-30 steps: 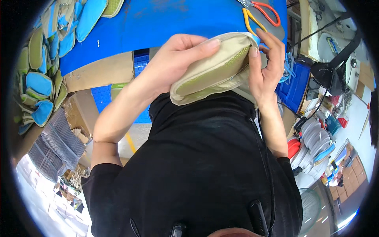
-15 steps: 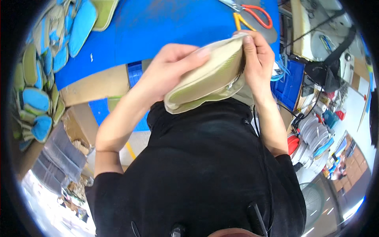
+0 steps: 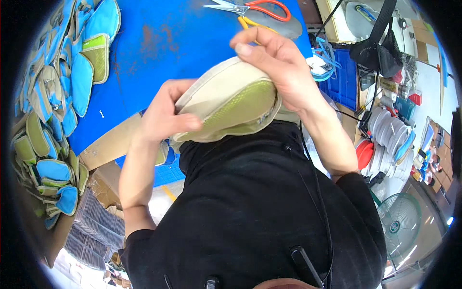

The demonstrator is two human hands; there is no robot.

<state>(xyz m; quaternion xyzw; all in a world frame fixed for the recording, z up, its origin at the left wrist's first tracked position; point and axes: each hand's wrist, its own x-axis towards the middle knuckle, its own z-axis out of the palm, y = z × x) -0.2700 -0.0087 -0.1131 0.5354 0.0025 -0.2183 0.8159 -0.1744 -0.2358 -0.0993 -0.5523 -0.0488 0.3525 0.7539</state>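
A beige slipper (image 3: pixel 234 103) with green mesh is tilted in front of my waist. My left hand (image 3: pixel 166 113) grips its left end, with the thumb on the near face and the fingers behind. My right hand (image 3: pixel 276 60) is at the slipper's upper right, its thumb and index fingertips brought together just above the pale rim. Anything thin pinched between those fingertips is too small to make out. Beyond my right hand, scissors (image 3: pixel 243 9) with red handles and a tool with yellow handles (image 3: pixel 246 21) lie on the blue work table (image 3: pixel 159 53).
Blue and green slippers (image 3: pixel 48 72) are heaped at the far left, with more (image 3: pixel 53 169) below. To the right stand a blue crate (image 3: pixel 340 74), stacked pale rolls (image 3: pixel 392 137) and a fan (image 3: pixel 395 224). A dark cable (image 3: pixel 315 178) hangs down my front.
The slipper and my left hand have moved left in the view. My right hand has come off the slipper's upper right end and its fingertips are now above the rim. The whole view has shifted.
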